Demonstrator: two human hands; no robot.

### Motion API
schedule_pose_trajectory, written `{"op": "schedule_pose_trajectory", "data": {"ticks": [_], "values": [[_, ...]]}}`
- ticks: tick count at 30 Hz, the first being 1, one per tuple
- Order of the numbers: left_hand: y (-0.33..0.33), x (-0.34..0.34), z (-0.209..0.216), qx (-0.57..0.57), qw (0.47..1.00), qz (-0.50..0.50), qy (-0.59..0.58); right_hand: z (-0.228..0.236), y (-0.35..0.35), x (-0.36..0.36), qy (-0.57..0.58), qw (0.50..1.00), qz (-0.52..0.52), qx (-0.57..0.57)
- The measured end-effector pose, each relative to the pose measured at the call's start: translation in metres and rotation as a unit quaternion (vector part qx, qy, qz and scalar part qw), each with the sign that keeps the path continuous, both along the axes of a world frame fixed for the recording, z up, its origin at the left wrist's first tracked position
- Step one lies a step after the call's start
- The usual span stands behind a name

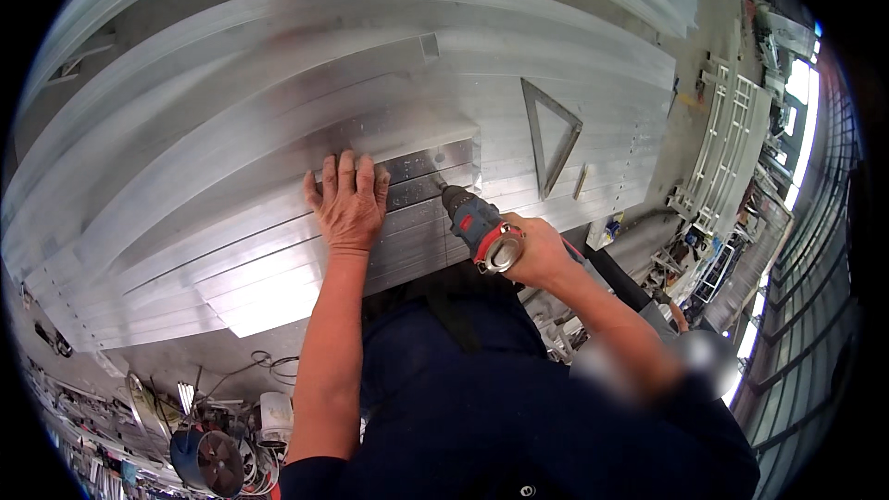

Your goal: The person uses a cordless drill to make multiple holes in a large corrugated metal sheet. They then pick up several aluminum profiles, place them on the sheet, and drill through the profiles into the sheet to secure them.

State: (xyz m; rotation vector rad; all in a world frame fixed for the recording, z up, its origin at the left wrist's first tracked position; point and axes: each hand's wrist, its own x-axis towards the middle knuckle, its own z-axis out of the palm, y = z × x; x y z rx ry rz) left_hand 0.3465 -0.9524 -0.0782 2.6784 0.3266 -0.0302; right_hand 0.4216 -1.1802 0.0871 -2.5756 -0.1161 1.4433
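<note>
My right hand [534, 252] grips a blue-grey power drill [475, 225] with red trim. The drill's tip meets or hovers just above the metal bars near their right ends; contact is hard to make out. Flat on the long silvery metal bars [398, 239] lies my left hand [349, 196], fingers spread, to the left of the drill. The bars sit side by side, and a round mark shows on one beyond the drill. Farther right, a triangular metal set square [537, 134] rests on the metal surface, with a short thin strip [581, 181] beside it.
Long metal profiles [306, 18] stretch across the far side. At the right stand white metal frames [732, 143] on the floor. A blue drum-shaped fan [208, 459], a white bucket [275, 418] and loose cable lie at the lower left. Part of another person shows at the lower right.
</note>
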Motion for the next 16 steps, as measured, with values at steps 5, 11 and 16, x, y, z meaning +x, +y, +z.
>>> {"op": "schedule_pose_trajectory", "data": {"ticks": [5, 11, 16], "values": [[-0.004, -0.002, -0.002, 0.01, 1.0, 0.005, -0.008, 0.028, -0.02, -0.009, 0.018, 0.991, -0.093, 0.089], [0.001, -0.004, -0.007, -0.02, 0.996, 0.012, -0.091, 0.034, -0.041, -0.035, -0.045, 0.989, -0.049, 0.13], [-0.006, -0.02, 0.007, -0.187, 0.971, -0.045, -0.141, 0.029, -0.067, -0.067, -0.101, 0.975, 0.04, 0.193]]}}
